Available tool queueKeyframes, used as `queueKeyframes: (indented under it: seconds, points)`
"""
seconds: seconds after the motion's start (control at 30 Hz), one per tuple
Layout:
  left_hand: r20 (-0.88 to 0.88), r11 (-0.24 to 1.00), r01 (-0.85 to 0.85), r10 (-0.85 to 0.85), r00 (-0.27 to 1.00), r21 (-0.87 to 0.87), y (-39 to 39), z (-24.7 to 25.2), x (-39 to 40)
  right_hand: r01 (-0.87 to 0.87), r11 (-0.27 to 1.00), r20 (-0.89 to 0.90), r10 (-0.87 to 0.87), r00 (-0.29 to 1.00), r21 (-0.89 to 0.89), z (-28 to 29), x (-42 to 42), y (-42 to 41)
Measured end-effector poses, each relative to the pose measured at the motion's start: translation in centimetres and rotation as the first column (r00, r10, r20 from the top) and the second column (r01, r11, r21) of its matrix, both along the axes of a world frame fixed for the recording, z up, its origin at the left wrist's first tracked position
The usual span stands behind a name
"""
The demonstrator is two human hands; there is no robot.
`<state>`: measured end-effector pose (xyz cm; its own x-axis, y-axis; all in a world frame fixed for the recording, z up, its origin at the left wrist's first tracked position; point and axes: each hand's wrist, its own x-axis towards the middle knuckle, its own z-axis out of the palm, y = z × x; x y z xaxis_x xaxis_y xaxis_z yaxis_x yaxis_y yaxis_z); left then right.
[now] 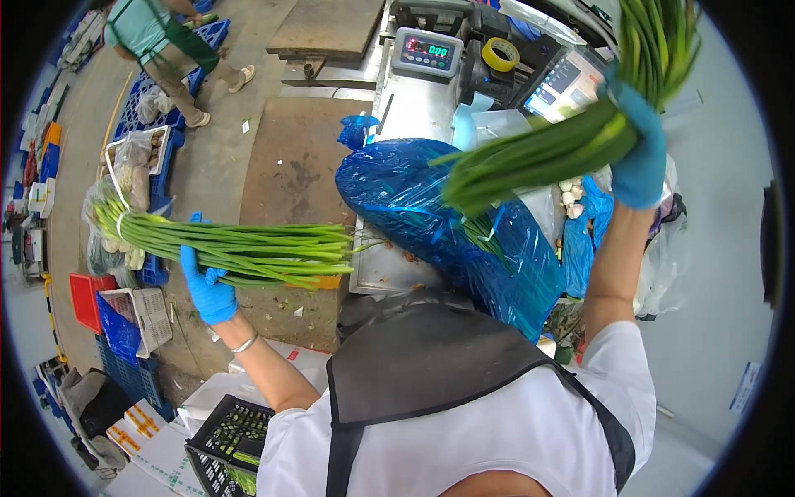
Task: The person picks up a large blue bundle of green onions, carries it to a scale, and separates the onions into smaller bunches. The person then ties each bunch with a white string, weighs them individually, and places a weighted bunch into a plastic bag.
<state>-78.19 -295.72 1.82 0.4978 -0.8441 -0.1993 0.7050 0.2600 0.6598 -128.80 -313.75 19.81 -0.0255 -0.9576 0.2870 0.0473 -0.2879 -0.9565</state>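
My left hand (208, 287), in a blue glove, is shut on a bundle of long green stalks (248, 245), held out level to the left. A white tie binds this bundle near its far left end. Raised at the right, my right hand (640, 149), also gloved in blue, grips a thicker bunch of dark green leafy stalks (546, 155). The bunch bends over the hand and is partly blurred. Between my hands a blue plastic bag (410, 192) lies on the metal table (388, 276), with green stalks showing through its opening.
A digital scale display (427, 52), a yellow tape roll (500, 54) and a lit screen (564, 86) stand at the table's back. Garlic bulbs (571, 197) lie at right. A black crate (227, 441) stands lower left. Another person (161, 53) walks by blue pallets (208, 40).
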Motion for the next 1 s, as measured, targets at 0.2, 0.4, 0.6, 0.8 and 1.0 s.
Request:
queueKeyframes:
  seconds: [0.2,0.4,0.6,0.8,1.0]
  points:
    - [0.313,0.974,0.077,-0.142,0.939,0.212,2.2,5.9,3.6,-0.146,0.914,0.113,0.202,0.973,-0.379,-1.5,15.3,-5.3]
    - [0.453,0.874,0.035,-0.285,0.845,0.484,3.1,8.1,8.4,-0.671,0.691,0.297,0.603,0.74,0.269,-5.8,27.8,-1.8]
    - [0.366,0.611,0.1,-0.588,0.722,0.785,-3.3,-2.8,9.4,-0.762,0.452,0.601,0.471,0.646,0.465,-24.6,39.6,-2.6]
    - [0.398,0.582,0.122,-0.679,0.616,0.804,-13.6,-22.1,6.9,-0.692,0.538,0.612,0.358,0.705,0.481,-38.7,42.4,-6.3]
    - [0.744,0.694,-0.279,-0.651,0.15,0.663,-20.4,-29.9,8.4,-0.208,0.641,-0.227,0.527,0.819,0.739,-39.6,38.5,-17.8]
